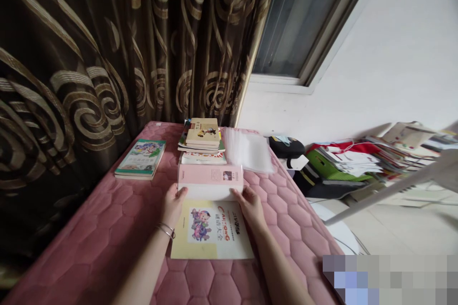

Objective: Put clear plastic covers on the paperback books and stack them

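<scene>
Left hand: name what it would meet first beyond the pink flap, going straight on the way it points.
Past the pink flap, the left hand would probably meet the stack of books first, though height and depth are unclear from this single view.

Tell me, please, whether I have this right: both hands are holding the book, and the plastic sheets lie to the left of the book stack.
Not quite: the head view shows the plastic sheets to the right of the book stack, not the left. The left hand and right hand are indeed holding the book.
</scene>
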`<state>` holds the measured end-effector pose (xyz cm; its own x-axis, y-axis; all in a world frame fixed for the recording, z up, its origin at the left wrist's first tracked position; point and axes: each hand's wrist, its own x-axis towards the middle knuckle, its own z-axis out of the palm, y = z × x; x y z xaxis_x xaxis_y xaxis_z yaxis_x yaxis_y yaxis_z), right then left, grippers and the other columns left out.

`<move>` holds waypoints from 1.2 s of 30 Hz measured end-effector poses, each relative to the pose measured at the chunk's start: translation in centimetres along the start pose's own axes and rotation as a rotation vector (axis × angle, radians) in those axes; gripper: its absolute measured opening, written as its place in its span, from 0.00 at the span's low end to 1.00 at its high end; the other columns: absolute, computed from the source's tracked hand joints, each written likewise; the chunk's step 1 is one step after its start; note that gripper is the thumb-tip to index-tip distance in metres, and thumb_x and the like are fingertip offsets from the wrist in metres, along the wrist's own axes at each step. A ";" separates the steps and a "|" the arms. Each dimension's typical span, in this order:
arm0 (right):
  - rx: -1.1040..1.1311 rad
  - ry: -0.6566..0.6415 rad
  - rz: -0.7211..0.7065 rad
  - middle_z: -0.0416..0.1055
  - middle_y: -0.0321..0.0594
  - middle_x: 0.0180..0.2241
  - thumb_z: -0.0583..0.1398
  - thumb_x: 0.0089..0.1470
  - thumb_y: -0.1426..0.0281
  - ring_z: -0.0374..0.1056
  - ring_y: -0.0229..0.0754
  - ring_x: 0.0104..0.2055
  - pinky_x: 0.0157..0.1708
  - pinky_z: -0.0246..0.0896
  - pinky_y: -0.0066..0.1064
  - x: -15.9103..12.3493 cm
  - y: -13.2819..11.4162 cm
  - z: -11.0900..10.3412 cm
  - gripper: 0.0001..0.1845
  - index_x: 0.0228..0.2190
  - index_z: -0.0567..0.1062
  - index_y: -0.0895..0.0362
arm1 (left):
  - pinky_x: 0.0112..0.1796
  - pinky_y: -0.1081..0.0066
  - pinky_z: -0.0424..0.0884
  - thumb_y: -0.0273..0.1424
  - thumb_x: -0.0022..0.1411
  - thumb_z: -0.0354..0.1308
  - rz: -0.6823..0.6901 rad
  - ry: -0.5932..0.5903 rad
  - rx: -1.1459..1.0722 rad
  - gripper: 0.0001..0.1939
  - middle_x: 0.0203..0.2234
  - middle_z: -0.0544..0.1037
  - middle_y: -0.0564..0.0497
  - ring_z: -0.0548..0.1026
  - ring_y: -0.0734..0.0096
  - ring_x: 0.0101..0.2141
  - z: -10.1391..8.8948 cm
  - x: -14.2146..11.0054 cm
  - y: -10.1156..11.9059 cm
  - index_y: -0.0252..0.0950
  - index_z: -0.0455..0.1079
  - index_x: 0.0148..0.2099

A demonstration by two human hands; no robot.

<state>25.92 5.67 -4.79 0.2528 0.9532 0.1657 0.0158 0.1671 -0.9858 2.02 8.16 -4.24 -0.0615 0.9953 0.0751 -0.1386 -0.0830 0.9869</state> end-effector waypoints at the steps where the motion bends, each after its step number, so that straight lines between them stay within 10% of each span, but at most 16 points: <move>1: 0.009 -0.009 -0.008 0.76 0.39 0.31 0.65 0.45 0.56 0.68 0.44 0.34 0.34 0.60 0.31 0.0 0.0 0.0 0.17 0.31 0.76 0.56 | 0.39 0.66 0.70 0.44 0.50 0.62 0.000 0.005 0.000 0.19 0.34 0.79 0.47 0.76 0.61 0.37 0.0 0.0 0.0 0.34 0.69 0.38; 14: -0.043 0.017 0.021 0.72 0.38 0.24 0.65 0.42 0.51 0.64 0.41 0.27 0.28 0.57 0.30 0.2 0.0 0.0 0.21 0.23 0.72 0.57 | 0.40 0.64 0.69 0.43 0.51 0.61 -0.004 -0.009 0.003 0.19 0.36 0.79 0.44 0.76 0.59 0.38 -0.1 0.0 -0.1 0.34 0.68 0.39; 36: -0.755 0.157 -0.055 0.69 0.38 0.24 0.48 0.56 0.53 0.65 0.43 0.27 0.29 0.56 0.30 0.3 -0.1 1.1 0.19 0.28 0.65 0.54 | 0.37 0.68 0.68 0.30 0.54 0.52 0.114 -0.068 0.501 0.10 0.28 0.75 0.53 0.74 0.68 0.32 -2.6 1.6 -1.6 0.36 0.65 0.41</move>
<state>24.93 6.21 -4.61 0.3658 0.8923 0.2645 0.6733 -0.0575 -0.7371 -0.41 9.81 -6.08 0.0180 0.9837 0.1788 0.3566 -0.1733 0.9180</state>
